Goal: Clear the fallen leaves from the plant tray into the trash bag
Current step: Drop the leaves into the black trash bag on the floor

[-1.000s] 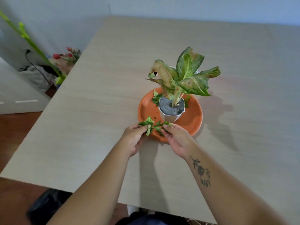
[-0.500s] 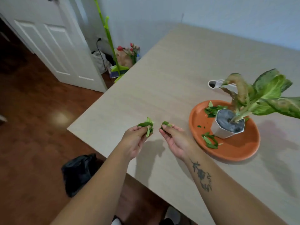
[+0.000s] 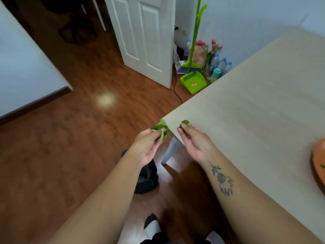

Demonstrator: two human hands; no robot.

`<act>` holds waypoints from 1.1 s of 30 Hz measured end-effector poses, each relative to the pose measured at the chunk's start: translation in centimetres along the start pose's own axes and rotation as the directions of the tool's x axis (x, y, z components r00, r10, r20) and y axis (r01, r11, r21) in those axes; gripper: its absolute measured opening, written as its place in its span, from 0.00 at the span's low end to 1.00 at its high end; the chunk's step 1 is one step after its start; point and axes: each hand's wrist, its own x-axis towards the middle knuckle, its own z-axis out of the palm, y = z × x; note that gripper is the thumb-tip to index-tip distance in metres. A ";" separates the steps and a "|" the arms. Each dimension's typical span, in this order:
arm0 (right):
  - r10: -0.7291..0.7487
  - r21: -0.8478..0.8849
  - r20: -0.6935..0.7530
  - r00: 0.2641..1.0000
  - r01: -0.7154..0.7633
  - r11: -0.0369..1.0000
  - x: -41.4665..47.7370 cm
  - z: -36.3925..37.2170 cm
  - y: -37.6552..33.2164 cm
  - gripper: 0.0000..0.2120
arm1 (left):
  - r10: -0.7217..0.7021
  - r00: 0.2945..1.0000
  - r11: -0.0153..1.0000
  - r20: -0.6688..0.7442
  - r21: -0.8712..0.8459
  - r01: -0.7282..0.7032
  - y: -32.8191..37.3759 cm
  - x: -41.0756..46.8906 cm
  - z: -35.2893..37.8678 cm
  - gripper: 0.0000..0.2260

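Left hand (image 3: 149, 143), right hand (image 3: 193, 141): each pinching leaves (image 3: 161, 128); advisably release directly above the black trash bag (image 3: 146, 178) (partly hidden).

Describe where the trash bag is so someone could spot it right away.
Start at the near corner of the beige table and drop to its white leg. The trash bag sits on the wood floor left of it, below the left hand: crumpled, glossy black.

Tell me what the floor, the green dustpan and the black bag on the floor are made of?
The floor looks like polished wood or wood-look laminate: brown planks with grain and a bright shiny reflection. The green dustpan seems to be plastic: smooth, moulded and evenly coloured. The black bag looks like thin plastic film: crumpled, with glossy wrinkles.
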 end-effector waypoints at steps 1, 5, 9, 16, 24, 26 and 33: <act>0.014 -0.015 0.004 1.000 -0.014 1.000 0.4 1.2 1.1 0.03 | 0.003 1.000 1.000 -0.024 -0.014 -0.003 0.9 0.0 -1.6 0.04; 0.082 -0.099 0.026 0.996 -0.079 0.992 2.0 5.0 5.3 0.04 | 0.019 0.993 0.998 -0.114 -0.054 -0.026 3.9 -0.1 -7.1 0.06; 0.145 -0.207 0.032 0.989 -0.136 0.969 3.6 7.1 8.5 0.03 | 0.021 0.979 0.994 -0.201 -0.101 -0.042 4.8 0.4 -11.1 0.07; 0.263 -0.338 -0.027 0.964 -0.256 0.906 9.0 6.9 13.5 0.03 | -0.046 0.945 0.988 -0.324 -0.154 -0.005 3.4 4.0 -16.3 0.09; 0.377 -0.444 -0.119 0.919 -0.389 0.807 18.5 2.2 21.4 0.03 | -0.121 0.892 0.987 -0.436 -0.153 0.060 -1.9 11.1 -22.8 0.06; 0.401 -0.476 -0.147 0.904 -0.420 0.773 20.4 0.5 23.4 0.02 | -0.138 0.886 0.984 -0.444 -0.160 0.073 -3.7 13.0 -24.6 0.07; 0.422 -0.631 -0.267 0.866 -0.488 0.603 26.0 -5.8 29.6 0.04 | -0.129 0.851 0.991 -0.509 -0.095 0.093 -10.5 19.3 -29.8 0.05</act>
